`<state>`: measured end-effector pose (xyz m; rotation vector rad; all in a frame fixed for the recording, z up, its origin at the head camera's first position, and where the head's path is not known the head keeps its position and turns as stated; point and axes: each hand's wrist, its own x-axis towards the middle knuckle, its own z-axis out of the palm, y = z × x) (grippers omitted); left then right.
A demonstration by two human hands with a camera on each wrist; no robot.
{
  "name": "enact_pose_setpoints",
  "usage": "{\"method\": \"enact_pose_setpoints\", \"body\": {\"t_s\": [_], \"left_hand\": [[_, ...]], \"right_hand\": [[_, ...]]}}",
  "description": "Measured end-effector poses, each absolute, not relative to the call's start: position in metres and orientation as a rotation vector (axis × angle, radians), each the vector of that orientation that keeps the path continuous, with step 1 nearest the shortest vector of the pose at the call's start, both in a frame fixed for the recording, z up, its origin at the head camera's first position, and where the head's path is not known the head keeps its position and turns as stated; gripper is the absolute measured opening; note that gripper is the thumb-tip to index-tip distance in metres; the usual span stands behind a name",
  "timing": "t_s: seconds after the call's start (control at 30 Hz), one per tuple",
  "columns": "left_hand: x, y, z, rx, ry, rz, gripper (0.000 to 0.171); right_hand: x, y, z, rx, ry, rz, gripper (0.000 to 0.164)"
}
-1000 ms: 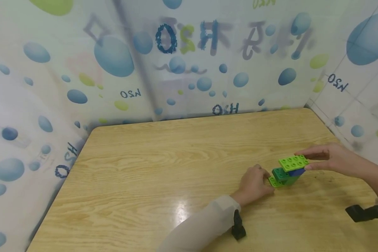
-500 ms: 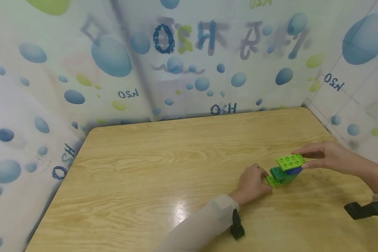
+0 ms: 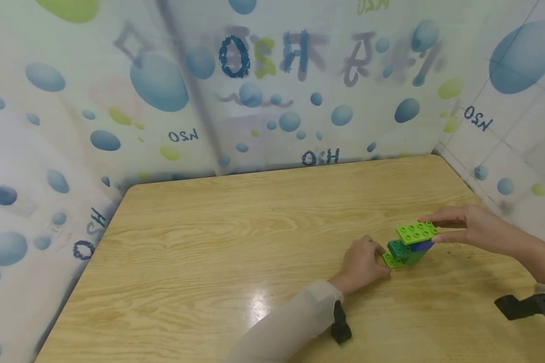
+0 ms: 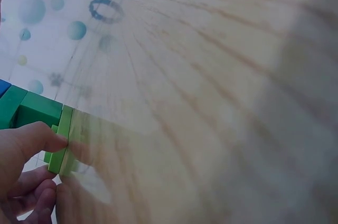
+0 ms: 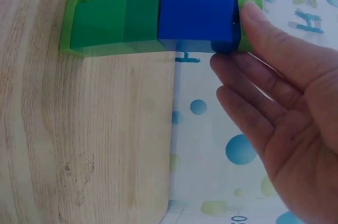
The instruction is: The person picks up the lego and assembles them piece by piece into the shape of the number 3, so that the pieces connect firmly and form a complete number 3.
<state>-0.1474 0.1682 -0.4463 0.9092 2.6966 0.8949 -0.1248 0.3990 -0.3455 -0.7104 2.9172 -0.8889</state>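
Observation:
A stack of toy building bricks stands on the table's right side. At its bottom lies a lime green base plate (image 3: pixel 392 260), with a green brick (image 5: pixel 99 26), a dark green brick (image 3: pixel 399 249) and a blue brick (image 5: pixel 195 15) rising from it in steps. The studded lime green top plate (image 3: pixel 416 232) caps the blue brick and juts out over the lower bricks. My left hand (image 3: pixel 363 264) pinches the base plate's left end between thumb and fingers. From the right, my right hand (image 3: pixel 477 229) holds the top plate, its thumb (image 5: pixel 256 15) against the plate's edge.
The wood-grain table (image 3: pixel 236 227) is bounded by a pale wall sheet (image 3: pixel 272 121) with blue and green drops behind and at both sides. A black strap (image 3: pixel 340 325) sits on the left cuff, another strap (image 3: pixel 524 306) on the right.
In the head view everything has drifted slightly to the left together. Both hands keep the same hold, and the brick stack looks unchanged.

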Motion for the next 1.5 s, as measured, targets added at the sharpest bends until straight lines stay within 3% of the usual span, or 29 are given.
{"method": "enact_pose_setpoints", "body": {"t_s": [1.5], "left_hand": [[-0.1487,0.1687,-0.4473,0.897,2.711,0.878,0.037]], "right_hand": [[-0.1220,0.4002,-0.3517,-0.667,2.857,-1.039,0.039]]}}
